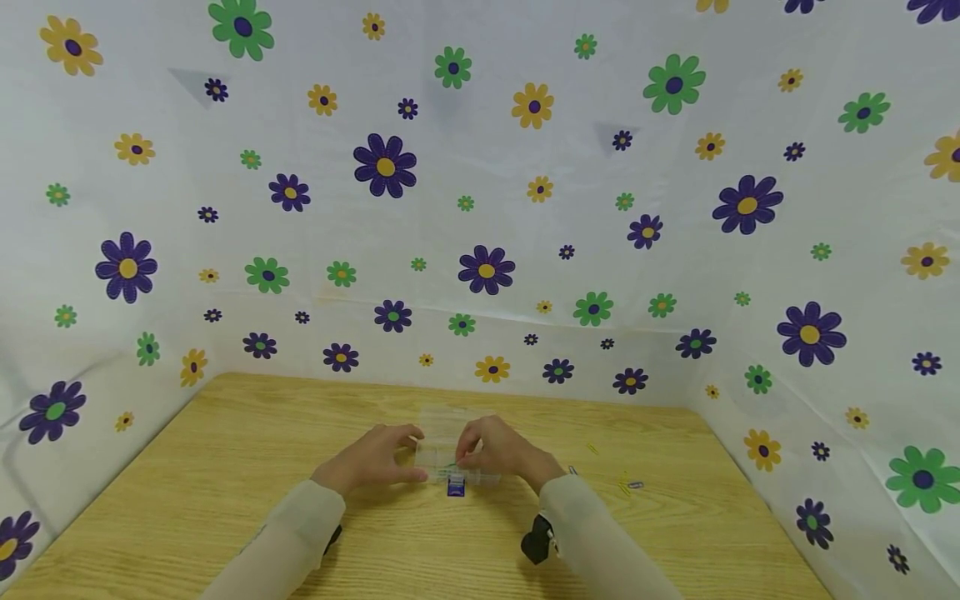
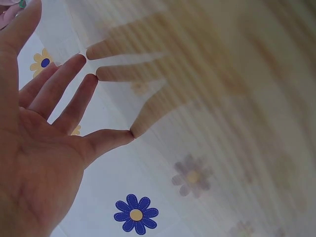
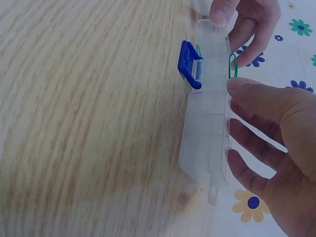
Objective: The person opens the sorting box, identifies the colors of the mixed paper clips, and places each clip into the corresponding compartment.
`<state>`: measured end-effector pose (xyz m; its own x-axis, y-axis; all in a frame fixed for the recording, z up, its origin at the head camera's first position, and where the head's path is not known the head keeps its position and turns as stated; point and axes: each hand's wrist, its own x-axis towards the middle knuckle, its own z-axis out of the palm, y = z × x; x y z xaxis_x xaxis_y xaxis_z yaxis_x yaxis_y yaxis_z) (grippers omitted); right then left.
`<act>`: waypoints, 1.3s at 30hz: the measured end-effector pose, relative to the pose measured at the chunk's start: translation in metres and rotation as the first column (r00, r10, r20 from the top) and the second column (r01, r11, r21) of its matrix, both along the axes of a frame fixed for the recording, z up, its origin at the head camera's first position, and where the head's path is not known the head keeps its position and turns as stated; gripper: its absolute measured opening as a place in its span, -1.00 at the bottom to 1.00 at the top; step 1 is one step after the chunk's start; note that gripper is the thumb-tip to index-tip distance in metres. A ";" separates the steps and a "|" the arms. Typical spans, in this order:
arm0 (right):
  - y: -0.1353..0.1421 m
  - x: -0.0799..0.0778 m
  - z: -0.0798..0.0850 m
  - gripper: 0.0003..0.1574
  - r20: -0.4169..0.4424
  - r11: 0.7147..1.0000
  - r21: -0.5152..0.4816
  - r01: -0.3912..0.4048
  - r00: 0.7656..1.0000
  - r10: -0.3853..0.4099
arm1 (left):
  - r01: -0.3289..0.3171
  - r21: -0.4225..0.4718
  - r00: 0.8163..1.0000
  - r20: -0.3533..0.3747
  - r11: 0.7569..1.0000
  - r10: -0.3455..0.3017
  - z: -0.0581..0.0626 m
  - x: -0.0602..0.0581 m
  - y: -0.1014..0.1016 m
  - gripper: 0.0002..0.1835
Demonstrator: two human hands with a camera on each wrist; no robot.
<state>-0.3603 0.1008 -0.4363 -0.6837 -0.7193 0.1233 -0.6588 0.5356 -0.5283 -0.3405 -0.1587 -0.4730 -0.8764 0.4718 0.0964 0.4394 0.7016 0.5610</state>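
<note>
A clear plastic compartment box lies on the table with its lid open toward the back. At its front hangs a blue latch. Over the compartments my right hand pinches a green paper clip between thumb and fingertips. Another green paper clip shows behind the latch, through the clear plastic. My left hand is at the box's left end, its thumb touching the box. In the left wrist view its other fingers are spread, tips on the tabletop.
Right of the box lie several loose paper clips: a yellow one, a blue one, and others close by. The wooden table meets a flower-printed white sheet behind and at both sides. A dark device sits at my right wrist.
</note>
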 end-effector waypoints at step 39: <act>0.080 0.012 0.006 -0.89 -0.071 0.995 -0.094 0.037 0.997 -0.044 | -0.026 0.024 0.999 0.022 0.999 0.026 0.005 0.007 0.002 -0.27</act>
